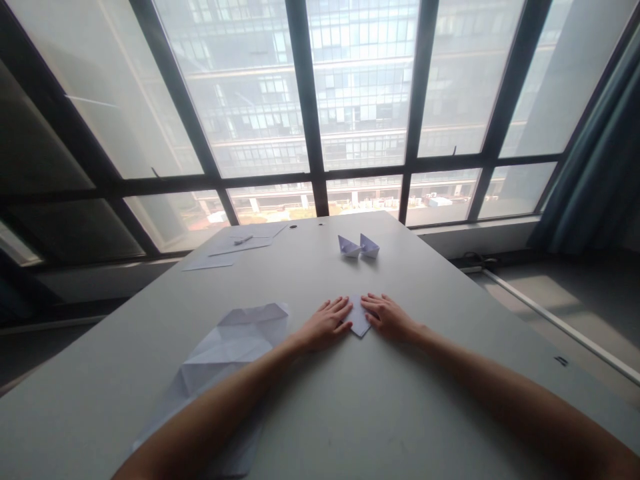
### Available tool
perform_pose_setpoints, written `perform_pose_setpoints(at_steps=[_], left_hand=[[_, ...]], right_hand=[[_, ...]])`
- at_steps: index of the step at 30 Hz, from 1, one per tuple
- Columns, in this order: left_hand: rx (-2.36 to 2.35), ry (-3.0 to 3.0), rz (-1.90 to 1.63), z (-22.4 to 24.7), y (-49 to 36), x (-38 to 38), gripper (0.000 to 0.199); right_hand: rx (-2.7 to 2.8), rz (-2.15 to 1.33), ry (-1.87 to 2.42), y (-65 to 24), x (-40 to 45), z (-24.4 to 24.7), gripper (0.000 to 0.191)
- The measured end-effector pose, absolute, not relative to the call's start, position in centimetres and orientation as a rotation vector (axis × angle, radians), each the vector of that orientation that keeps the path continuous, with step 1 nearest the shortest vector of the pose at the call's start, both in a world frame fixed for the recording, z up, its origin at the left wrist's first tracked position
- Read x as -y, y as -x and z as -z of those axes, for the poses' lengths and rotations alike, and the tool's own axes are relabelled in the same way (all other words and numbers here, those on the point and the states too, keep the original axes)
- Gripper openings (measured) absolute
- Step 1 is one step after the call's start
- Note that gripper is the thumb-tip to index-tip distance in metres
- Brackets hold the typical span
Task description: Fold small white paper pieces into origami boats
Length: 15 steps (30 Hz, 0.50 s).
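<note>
White desk [375, 407] fills my remote view; creased sheet [225, 348] near left, partly hidden by left arm [240, 387]. Left grip [327, 325] and right grip [387, 317] lie flat, fingers loosely spread, clasping nothing, atop folded paper [359, 320] at mid-desk. I judge even outward pressure best for crisp creases. Desk edges well apart; room near middle; paper boats [370, 248] bound far side.

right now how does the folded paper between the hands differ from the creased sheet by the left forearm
The folded paper is small, the creased sheet much larger. The folded paper has a pointed near end; the creased sheet is spread open and uneven. The left hand and right hand touch the folded paper; the left forearm crosses over the creased sheet. Both are white and on the table.
</note>
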<state>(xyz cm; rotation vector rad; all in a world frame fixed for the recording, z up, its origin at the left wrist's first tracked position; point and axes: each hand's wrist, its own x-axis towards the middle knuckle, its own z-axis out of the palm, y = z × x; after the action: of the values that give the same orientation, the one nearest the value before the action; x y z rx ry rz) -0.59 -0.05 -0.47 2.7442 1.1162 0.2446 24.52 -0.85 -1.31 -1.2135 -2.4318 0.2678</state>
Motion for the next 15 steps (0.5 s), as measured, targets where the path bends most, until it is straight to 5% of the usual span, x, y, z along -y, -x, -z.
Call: perform_pose_setpoints(at_steps=[15], left_hand=[[-1.132, -2.737, -0.242, 0.33, 0.47, 0.35, 0.064]], right_hand=[[2.415, -0.248, 1.188, -24.52, 0.88, 1.42, 0.046]])
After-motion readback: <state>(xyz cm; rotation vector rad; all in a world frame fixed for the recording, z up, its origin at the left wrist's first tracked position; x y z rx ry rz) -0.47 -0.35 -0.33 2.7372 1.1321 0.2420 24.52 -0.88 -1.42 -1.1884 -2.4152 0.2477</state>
